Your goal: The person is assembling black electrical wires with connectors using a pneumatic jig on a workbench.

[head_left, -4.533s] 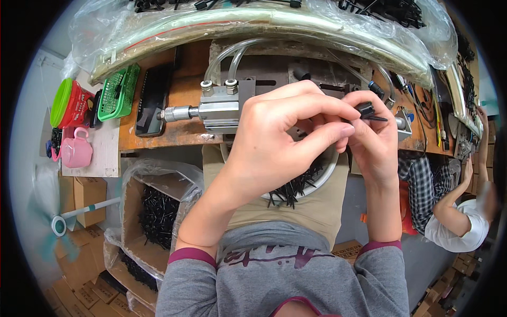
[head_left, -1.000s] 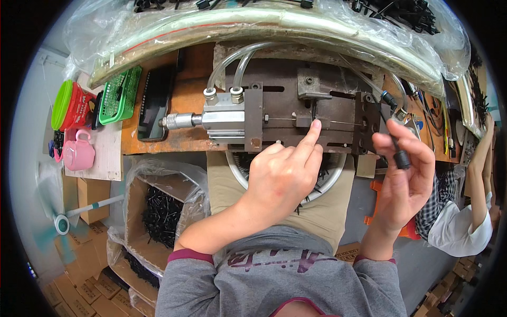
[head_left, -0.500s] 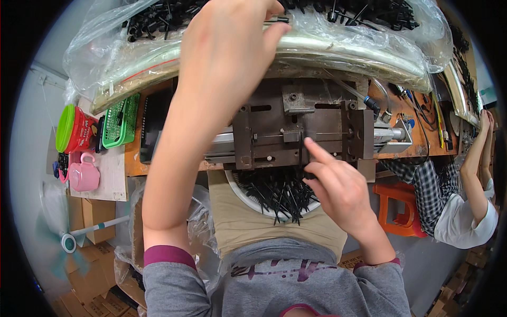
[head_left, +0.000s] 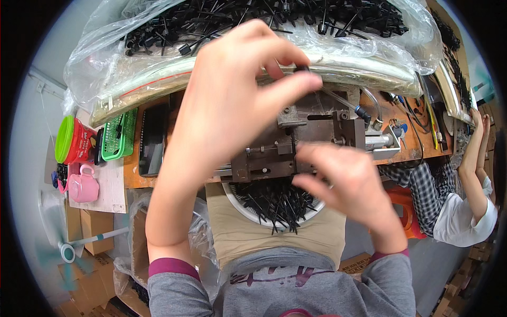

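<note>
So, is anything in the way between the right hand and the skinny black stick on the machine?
Nothing I can see. The right hand is just to the right of the skinny black stick; blur hides whether they touch.

Head-worn fisheye, facing down, hands (head_left: 235, 92) near

The left hand (head_left: 237, 87) is blurring before me, covering much of the machine (head_left: 317, 132) and most of a dark piece (head_left: 301, 68). The right hand (head_left: 346, 178) is blurring too, the black heap (head_left: 369, 16) is running past my upper view, and the fan (head_left: 67, 252) is smearing at its blades.
</note>
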### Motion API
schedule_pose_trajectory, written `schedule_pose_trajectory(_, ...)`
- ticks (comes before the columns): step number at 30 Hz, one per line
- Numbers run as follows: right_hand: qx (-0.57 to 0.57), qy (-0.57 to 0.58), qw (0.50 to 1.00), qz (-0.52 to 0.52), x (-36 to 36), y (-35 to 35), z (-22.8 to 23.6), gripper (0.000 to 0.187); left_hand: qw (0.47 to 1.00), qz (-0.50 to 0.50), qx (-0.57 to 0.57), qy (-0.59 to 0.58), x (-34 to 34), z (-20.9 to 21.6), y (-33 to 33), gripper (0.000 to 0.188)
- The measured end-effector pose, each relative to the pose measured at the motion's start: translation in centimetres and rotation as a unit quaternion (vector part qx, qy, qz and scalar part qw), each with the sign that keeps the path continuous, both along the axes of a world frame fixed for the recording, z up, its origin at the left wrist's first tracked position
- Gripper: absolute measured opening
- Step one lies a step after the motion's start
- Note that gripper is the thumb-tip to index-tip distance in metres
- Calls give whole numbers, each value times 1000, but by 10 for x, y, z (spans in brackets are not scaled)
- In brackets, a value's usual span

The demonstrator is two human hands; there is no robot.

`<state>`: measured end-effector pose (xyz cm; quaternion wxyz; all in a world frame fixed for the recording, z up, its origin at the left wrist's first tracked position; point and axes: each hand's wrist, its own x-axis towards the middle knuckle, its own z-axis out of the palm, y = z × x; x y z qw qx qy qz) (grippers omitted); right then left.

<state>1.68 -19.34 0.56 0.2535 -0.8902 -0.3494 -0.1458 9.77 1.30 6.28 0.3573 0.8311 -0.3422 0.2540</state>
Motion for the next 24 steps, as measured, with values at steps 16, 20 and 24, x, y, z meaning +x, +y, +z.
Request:
schedule_pose_trajectory(16, -421, -235, 867, -125, 216, -48, 69, 11, 995, 31, 79, 61, -117, -102, -19, 26)
schedule_pose_trajectory(20, -332, -197, 919, -85, 201, -59, 69, 37, 992, 58, 102, 39, -116, -112, -28, 25)
schedule_pose_trajectory(24, -158, -181, 970, -25, 165, -43, 87, 13, 990, 64, 115, 50, -106, -107, -26, 24)
